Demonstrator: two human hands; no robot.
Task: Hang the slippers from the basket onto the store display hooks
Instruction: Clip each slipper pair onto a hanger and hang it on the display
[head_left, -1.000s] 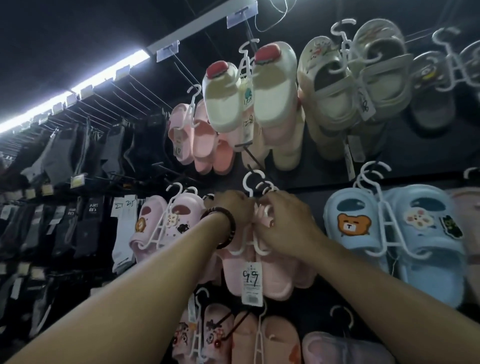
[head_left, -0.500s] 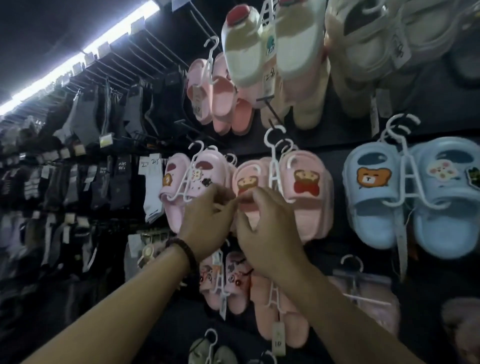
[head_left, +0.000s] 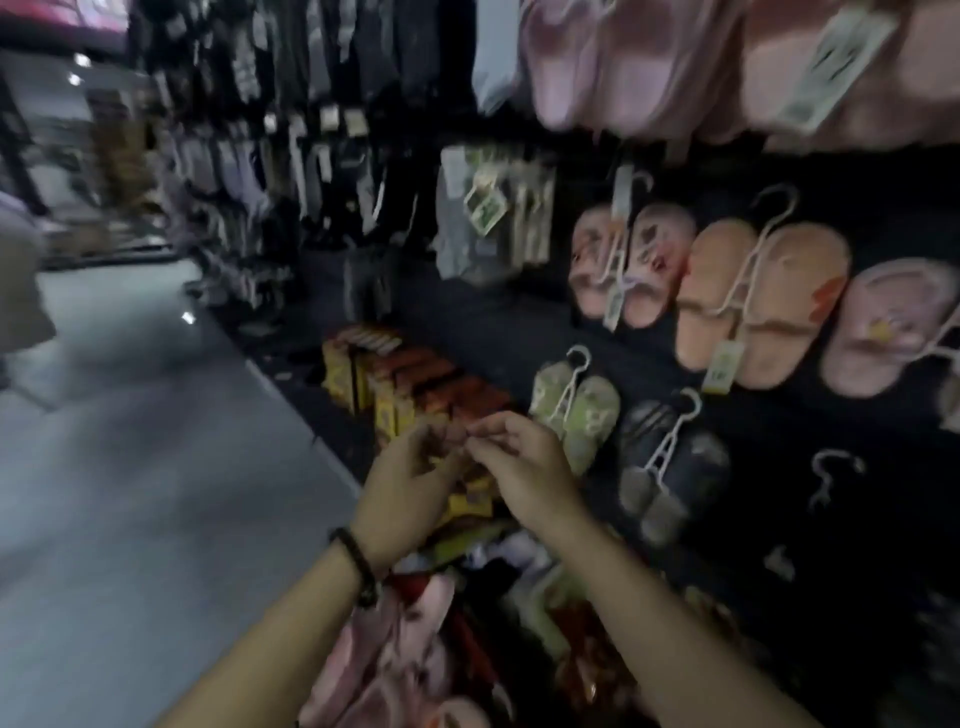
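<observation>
Several pink slippers (head_left: 387, 667) lie heaped below the left hand (head_left: 410, 493).

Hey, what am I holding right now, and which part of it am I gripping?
Cannot be told. The left hand and right hand meet at the fingertips, gripping no slipper; blur hides whether they pinch anything small.

Socks (head_left: 311, 171) hanging on rack, left; orange-yellow boxes (head_left: 395, 374) stacked below; grey floor (head_left: 130, 467).

dim store light, heavy motion blur throughout, pale sheen on the floor (head_left: 130, 493), display wall (head_left: 779, 493) in deep shadow
</observation>
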